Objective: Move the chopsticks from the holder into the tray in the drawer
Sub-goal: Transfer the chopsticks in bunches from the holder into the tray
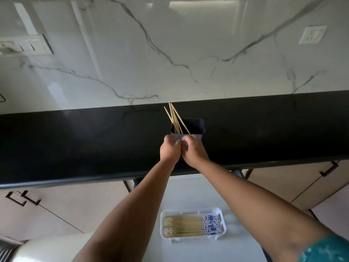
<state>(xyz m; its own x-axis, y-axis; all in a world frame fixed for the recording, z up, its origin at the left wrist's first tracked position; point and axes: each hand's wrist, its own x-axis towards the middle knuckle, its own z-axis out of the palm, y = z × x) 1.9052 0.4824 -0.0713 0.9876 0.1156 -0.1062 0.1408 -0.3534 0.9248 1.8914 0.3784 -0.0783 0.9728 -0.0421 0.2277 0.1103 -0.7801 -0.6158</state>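
A dark blue-grey holder (196,127) stands on the black counter, with several pale wooden chopsticks (174,118) leaning out of it to the back left. My left hand (170,151) and my right hand (194,151) are side by side at the holder's near wall, fingers curled against its rim. Whether either hand pinches a chopstick is hidden. Below, in the open drawer (236,214), a white tray (220,211) holds several chopsticks (183,225) lying flat, their blue-and-white patterned ends to the right.
The black counter (75,144) runs across the view under a white marble wall (170,53) with a socket (312,35) at right and switches (24,46) at left. Cabinet doors with black handles (329,169) flank the drawer. A pale rounded object (51,248) sits bottom left.
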